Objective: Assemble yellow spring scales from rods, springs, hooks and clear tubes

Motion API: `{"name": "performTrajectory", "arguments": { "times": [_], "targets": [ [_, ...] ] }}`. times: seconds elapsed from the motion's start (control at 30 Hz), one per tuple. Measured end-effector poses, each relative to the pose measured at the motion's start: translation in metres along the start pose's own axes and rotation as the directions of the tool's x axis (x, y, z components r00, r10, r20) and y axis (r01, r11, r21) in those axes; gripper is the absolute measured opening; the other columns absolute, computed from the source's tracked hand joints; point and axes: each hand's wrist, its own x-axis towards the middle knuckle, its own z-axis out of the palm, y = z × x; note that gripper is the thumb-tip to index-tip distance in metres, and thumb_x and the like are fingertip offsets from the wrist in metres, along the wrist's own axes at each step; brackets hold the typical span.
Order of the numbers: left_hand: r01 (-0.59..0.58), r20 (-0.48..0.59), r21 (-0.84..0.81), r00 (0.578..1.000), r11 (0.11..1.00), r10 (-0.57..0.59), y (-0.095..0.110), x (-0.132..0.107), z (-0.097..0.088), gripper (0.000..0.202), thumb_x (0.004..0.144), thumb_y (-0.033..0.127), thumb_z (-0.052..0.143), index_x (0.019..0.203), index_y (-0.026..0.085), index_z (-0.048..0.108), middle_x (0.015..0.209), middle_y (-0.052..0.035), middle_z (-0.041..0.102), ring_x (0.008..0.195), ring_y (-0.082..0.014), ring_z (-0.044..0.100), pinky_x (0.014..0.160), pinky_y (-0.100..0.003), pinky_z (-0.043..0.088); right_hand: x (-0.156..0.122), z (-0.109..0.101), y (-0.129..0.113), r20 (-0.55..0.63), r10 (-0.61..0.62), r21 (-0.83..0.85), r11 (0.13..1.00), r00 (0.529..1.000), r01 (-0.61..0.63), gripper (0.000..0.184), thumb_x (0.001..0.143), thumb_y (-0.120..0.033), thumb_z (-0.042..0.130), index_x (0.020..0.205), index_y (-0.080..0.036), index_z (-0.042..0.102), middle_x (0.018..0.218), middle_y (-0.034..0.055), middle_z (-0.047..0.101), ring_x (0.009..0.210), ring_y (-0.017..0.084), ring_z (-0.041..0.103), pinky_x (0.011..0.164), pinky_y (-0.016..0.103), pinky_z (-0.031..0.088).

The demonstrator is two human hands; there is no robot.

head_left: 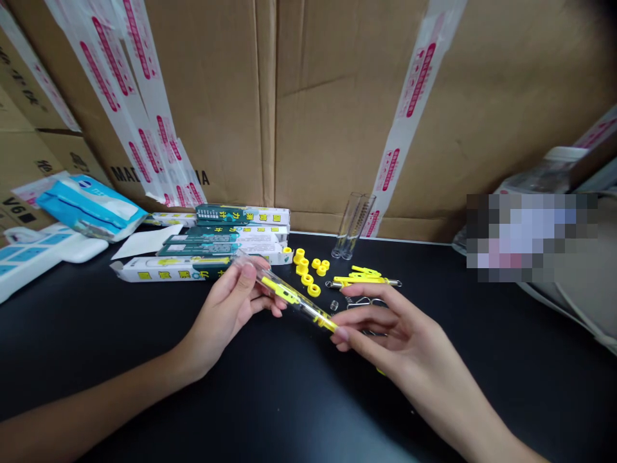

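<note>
Between my hands, a clear tubular spring scale [299, 301] with yellow parts and a metal spring inside slants down to the right. My left hand [231, 299] is closed around its upper-left end. The thumb and fingertips of my right hand [385, 328] pinch the yellow lower-right end. Just beyond the tube lie several yellow caps [304, 273]. Yellow strips [359, 278] and a spring [393, 283] rest behind my right hand. Wire hooks [364, 302] and a small coil [334, 305] show near its fingers, partly covered by them.
Two clear tubes [347, 235] stand upright at the back. Printed boxes [180, 270] are stacked behind my left hand. At left are a blue packet [91, 206] and a white power strip [38, 257]. Large cardboard boxes [328, 116] wall off the back; a plastic bottle [544, 170] is at right.
</note>
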Motion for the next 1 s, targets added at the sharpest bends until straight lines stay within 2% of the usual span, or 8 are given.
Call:
{"name": "performTrajectory", "arguments": {
  "times": [0.17,0.27,0.33,0.5,0.6,0.8,0.87,1.0],
  "targets": [
    [0.037,-0.010,-0.030,0.999,0.999,-0.037,0.001,-0.001,0.000,0.040,0.082,0.046,0.081,0.099,0.016,0.060,0.076,-0.0046,0.073,0.069,-0.0197,0.071,0.060,-0.027,0.058,0.005,-0.002,0.000,-0.009,-0.054,-0.140,0.989,0.999,0.052,0.035,0.085,-0.041,0.076,0.111,-0.024,0.060,0.085,0.0019,0.072,0.066,0.017,0.070,0.064,0.028,0.061],
    [0.034,-0.036,-0.037,0.999,0.999,-0.035,0.001,-0.001,0.000,0.040,0.081,0.044,0.082,0.097,0.016,0.060,0.075,-0.0051,0.073,0.069,-0.0196,0.071,0.060,-0.026,0.058,0.006,-0.003,-0.001,0.048,-0.073,-0.265,0.961,0.996,0.083,0.019,0.090,-0.040,0.069,0.097,-0.023,0.067,0.077,0.0011,0.070,0.066,0.016,0.068,0.062,0.025,0.057],
    [0.009,-0.051,-0.018,0.999,1.000,-0.010,0.002,-0.001,0.000,0.037,0.084,0.044,0.080,0.096,0.015,0.060,0.074,-0.0052,0.072,0.068,-0.0193,0.070,0.059,-0.026,0.058,0.006,-0.003,-0.003,0.097,-0.031,-0.242,0.969,0.995,0.053,0.018,0.093,-0.040,0.065,0.093,-0.022,0.069,0.077,0.0012,0.069,0.065,0.015,0.067,0.061,0.024,0.055],
    [-0.062,-0.171,0.039,0.983,0.997,0.068,0.003,0.001,-0.001,0.030,0.090,0.041,0.072,0.096,0.015,0.058,0.071,-0.0040,0.072,0.063,-0.0195,0.070,0.057,-0.029,0.059,-0.001,-0.005,-0.008,0.136,0.005,-0.084,0.996,0.991,0.006,0.027,0.091,-0.037,0.070,0.115,-0.026,0.069,0.097,0.0032,0.072,0.082,0.015,0.066,0.073,0.023,0.056],
    [-0.062,-0.250,0.034,0.966,0.998,0.068,0.004,0.002,-0.004,0.028,0.093,0.040,0.068,0.096,0.015,0.057,0.067,-0.0039,0.071,0.058,-0.0197,0.070,0.052,-0.028,0.057,-0.003,-0.007,-0.013,0.227,0.019,-0.022,1.000,0.974,-0.014,0.038,0.091,-0.033,0.070,0.130,-0.034,0.065,0.110,0.0023,0.071,0.094,0.015,0.065,0.083,0.024,0.054],
    [-0.026,-0.279,-0.023,0.960,0.999,0.019,0.004,0.004,-0.008,0.025,0.094,0.040,0.065,0.091,0.017,0.055,0.054,0.0029,0.061,0.049,-0.0192,0.068,0.043,-0.023,0.053,0.002,-0.007,-0.014,0.295,-0.006,-0.053,0.998,0.956,0.023,0.043,0.095,-0.036,0.065,0.138,-0.033,0.059,0.084,-0.0012,0.069,0.075,0.015,0.063,0.076,0.026,0.054],
    [-0.021,-0.278,-0.033,0.961,0.999,0.011,0.004,0.004,-0.007,0.026,0.094,0.040,0.066,0.091,0.017,0.055,0.054,0.0039,0.059,0.048,-0.0195,0.069,0.041,-0.022,0.052,0.004,-0.006,-0.009,0.265,-0.015,-0.081,0.996,0.964,0.038,0.037,0.097,-0.036,0.062,0.133,-0.029,0.058,0.082,-0.0006,0.071,0.072,0.016,0.065,0.074,0.028,0.055],
    [0.016,-0.188,-0.016,0.982,1.000,-0.019,0.005,-0.001,-0.003,0.032,0.090,0.043,0.071,0.097,0.016,0.055,0.060,0.0013,0.064,0.058,-0.0255,0.075,0.041,-0.022,0.053,0.004,-0.005,0.004,0.156,-0.085,-0.169,0.979,0.984,0.111,0.013,0.098,-0.038,0.061,0.100,-0.025,0.057,0.083,0.0026,0.077,0.068,0.017,0.070,0.066,0.028,0.057]
  ]
}}
